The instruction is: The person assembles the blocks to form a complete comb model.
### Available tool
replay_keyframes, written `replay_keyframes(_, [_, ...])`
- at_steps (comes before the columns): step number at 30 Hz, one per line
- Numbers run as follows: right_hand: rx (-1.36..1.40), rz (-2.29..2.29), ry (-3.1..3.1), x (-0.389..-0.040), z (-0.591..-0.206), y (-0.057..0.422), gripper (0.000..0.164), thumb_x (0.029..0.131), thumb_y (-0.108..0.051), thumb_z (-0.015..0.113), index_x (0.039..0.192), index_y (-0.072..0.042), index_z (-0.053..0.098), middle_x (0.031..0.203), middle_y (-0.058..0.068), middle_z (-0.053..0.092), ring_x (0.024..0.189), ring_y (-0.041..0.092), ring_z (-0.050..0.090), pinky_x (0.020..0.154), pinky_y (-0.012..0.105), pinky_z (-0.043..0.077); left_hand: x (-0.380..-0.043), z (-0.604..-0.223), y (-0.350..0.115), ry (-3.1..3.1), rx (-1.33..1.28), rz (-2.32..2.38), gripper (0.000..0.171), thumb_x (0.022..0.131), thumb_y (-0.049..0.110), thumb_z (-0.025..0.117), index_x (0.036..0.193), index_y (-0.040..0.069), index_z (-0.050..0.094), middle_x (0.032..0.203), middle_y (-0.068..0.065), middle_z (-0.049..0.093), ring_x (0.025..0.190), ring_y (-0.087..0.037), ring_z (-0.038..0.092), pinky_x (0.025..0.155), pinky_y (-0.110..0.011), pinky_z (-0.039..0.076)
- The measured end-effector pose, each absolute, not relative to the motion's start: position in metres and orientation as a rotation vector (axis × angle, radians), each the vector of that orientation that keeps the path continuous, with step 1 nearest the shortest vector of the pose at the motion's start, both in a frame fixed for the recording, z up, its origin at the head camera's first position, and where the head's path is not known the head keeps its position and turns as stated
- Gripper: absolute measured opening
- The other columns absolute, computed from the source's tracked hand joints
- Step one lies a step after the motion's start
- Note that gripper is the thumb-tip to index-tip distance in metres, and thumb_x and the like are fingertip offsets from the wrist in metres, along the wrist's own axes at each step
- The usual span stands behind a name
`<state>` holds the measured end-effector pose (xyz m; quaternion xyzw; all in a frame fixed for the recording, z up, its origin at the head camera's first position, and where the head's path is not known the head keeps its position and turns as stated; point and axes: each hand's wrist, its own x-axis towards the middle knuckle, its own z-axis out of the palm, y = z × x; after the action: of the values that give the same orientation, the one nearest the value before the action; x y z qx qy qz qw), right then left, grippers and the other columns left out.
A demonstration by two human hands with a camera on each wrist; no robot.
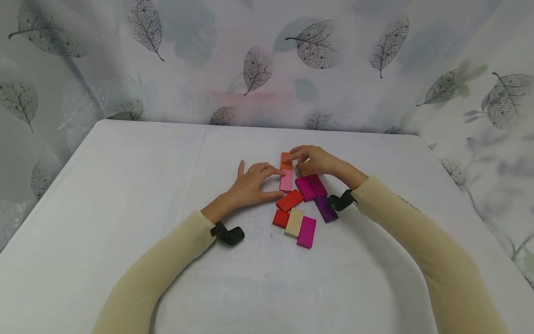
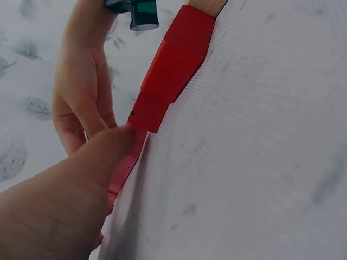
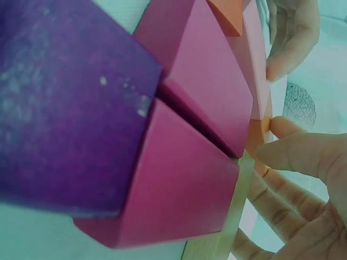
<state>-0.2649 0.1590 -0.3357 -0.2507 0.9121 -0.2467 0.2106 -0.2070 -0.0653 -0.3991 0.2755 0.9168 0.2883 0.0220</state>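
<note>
A pink block (image 1: 286, 181) stands end to end with an orange block (image 1: 286, 161) near the far side of the table. My left hand (image 1: 252, 184) has its index fingertip on the pink block's left edge; its thumb reaches straight toward an orange-red block (image 1: 289, 200). At the orange block, my right hand (image 1: 314, 160) pinches with index finger and thumb, seen closer in the right wrist view, where the fingers (image 3: 293, 157) lie over it. Two magenta blocks (image 1: 311, 187) sit side by side just below the right hand, joined by a purple block (image 1: 325, 208).
Nearer me, a red block (image 1: 281, 218), a beige block (image 1: 294, 222) and another magenta block (image 1: 306, 232) form a slanted row. A yellowish wooden block (image 3: 217, 244) shows beside the magenta pair in the right wrist view. The white table (image 1: 187, 153) meets a leaf-patterned curtain (image 1: 258, 69).
</note>
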Motion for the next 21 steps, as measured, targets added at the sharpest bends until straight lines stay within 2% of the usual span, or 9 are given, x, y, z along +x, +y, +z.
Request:
replay_keyframes(3, [-0.714, -0.713, 2.527, -0.264, -0.336, 0.16, 0.044, 0.091, 0.0, 0.056, 0.134, -0.008, 0.06, 0.148, 0.021, 0.041, 0.115, 0.037, 0.056, 0.086, 0.043, 0.053, -0.208, -0.397, -0.063, 2.837, 0.817, 0.914, 0.057, 0.09, 0.048, 0.065, 0.139, 0.021, 0.052, 0.141, -0.004, 0.05, 0.137, -0.023, 0.038, 0.112, -0.067, -0.004])
replay_keyframes(7, [-0.728, -0.739, 2.517, -0.265, -0.337, 0.163, 0.045, 0.09, 0.0, 0.055, 0.134, -0.007, 0.059, 0.148, 0.022, 0.039, 0.115, 0.037, 0.056, 0.088, 0.044, 0.053, -0.213, -0.396, -0.061, 2.826, 0.804, 0.984, 0.052, 0.094, 0.042, 0.061, 0.138, 0.016, 0.051, 0.14, -0.006, 0.051, 0.136, -0.023, 0.041, 0.113, -0.065, -0.003])
replay_keyframes(15, [-0.806, -0.8, 2.48, -0.26, -0.341, 0.167, 0.045, 0.092, -0.001, 0.057, 0.136, 0.0, 0.054, 0.15, 0.024, 0.035, 0.114, 0.038, 0.057, 0.091, 0.046, 0.052, -0.221, -0.39, -0.052, 2.75, 0.857, 0.997, 0.043, 0.098, 0.035, 0.056, 0.136, 0.017, 0.05, 0.143, -0.006, 0.045, 0.137, -0.024, 0.039, 0.111, -0.069, -0.004])
replay_keyframes(21, [-0.895, -0.777, 2.516, -0.259, -0.344, 0.168, 0.043, 0.093, 0.001, 0.056, 0.135, 0.003, 0.054, 0.147, 0.028, 0.037, 0.109, 0.037, 0.059, 0.086, 0.042, 0.054, -0.225, -0.39, -0.05, 2.741, 0.876, 0.997, 0.042, 0.095, 0.035, 0.061, 0.134, 0.02, 0.056, 0.14, -0.005, 0.045, 0.135, -0.023, 0.039, 0.11, -0.069, -0.004])
